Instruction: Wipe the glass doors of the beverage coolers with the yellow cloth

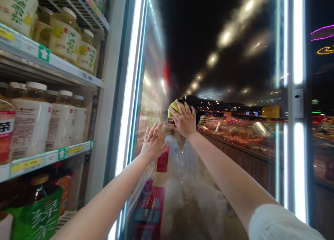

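Note:
Against the glass door (235, 69) of a drinks cooler, my right hand (185, 121) presses a yellow cloth (173, 108), its fingers spread over it. A dark patch shows behind that hand; I cannot tell whether it is part of the cloth or a reflection. Lower and to the left, my left hand (153, 142) is held out with its fingers extended and nothing in it. It rests on or very near the glass; contact is not certain. Haze and a faint reflection of a person in light clothing show on the pane below both hands.
Left of the door, cooler shelves (86, 78) hold rows of bottled drinks (66, 36) with price tags along the edges. Lit strips run down both sides of the door, with a metal fitting (298, 102) on the right. Store displays (229, 132) show through the glass.

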### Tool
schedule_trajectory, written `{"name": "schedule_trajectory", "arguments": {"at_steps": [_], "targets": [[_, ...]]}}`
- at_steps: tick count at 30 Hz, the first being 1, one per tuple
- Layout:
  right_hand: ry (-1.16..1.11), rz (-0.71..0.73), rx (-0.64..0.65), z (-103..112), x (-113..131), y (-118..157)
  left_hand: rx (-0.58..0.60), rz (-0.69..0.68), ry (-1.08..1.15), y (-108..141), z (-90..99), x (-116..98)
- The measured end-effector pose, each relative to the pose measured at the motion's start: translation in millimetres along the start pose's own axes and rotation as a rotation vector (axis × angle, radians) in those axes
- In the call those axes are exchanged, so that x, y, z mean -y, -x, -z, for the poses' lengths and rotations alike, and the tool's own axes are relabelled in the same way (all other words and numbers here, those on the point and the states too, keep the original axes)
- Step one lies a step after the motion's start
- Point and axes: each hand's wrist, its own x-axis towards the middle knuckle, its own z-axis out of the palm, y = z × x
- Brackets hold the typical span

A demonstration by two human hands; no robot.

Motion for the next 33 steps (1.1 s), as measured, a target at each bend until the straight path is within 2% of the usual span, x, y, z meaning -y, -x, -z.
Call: {"name": "schedule_trajectory", "arguments": {"at_steps": [3, 5, 7, 9, 11, 13, 15, 17, 19, 21, 23, 27, 30, 33], "targets": [[-0.011, 0.157, 0.041, 4.8, -12.1, 21.8, -0.004, 0.003, -0.007, 9.0, 1.6, 5.3], [-0.005, 0.096, -0.001, 6.9, -23.2, 25.2, -0.006, 0.005, -0.011, 14.5, 4.1, 13.4], [-0.008, -0.042, -0.065, 4.2, -24.9, 15.7, -0.006, 0.010, -0.018, 18.0, 6.8, 21.9], [-0.032, -0.133, -0.105, -3.0, -13.6, -1.2, -0.003, 0.019, -0.030, 19.4, 9.1, 27.9], [-0.057, -0.141, -0.105, -11.0, 5.9, -15.3, 0.004, 0.025, -0.037, 19.9, 10.4, 30.2], [-0.061, -0.095, -0.071, -16.1, 24.1, -18.9, 0.012, 0.030, -0.038, 21.2, 10.8, 29.9], [-0.059, 0.014, -0.013, -15.9, 32.2, -11.2, 0.011, 0.038, -0.038, 24.4, 11.0, 29.5], [-0.070, 0.168, 0.047, -11.0, 28.1, 1.3, 0.004, 0.049, -0.040, 29.1, 11.3, 31.2], [-0.084, 0.243, 0.061, -5.6, 17.6, 9.4, 0.007, 0.052, -0.044, 33.9, 12.3, 35.8], [-0.091, 0.189, 0.020, -4.6, 11.1, 6.9, 0.024, 0.043, -0.051, 36.9, 13.9, 42.3], [-0.101, 0.084, -0.041, -10.3, 16.6, -5.4, 0.041, 0.038, -0.060, 37.0, 15.9, 48.6], [-0.120, -0.051, -0.072, -29.7, 56.4, -32.8, 0.066, 0.048, -0.079, 33.6, 19.1, 55.0], [-0.143, 0.061, 0.011, -34.0, 74.0, -32.9, 0.083, 0.059, -0.091, 36.2, 19.9, 57.0], [-0.182, 0.257, 0.073, -28.4, 65.2, -22.9, 0.080, 0.087, -0.114, 45.0, 20.9, 62.4]]}}
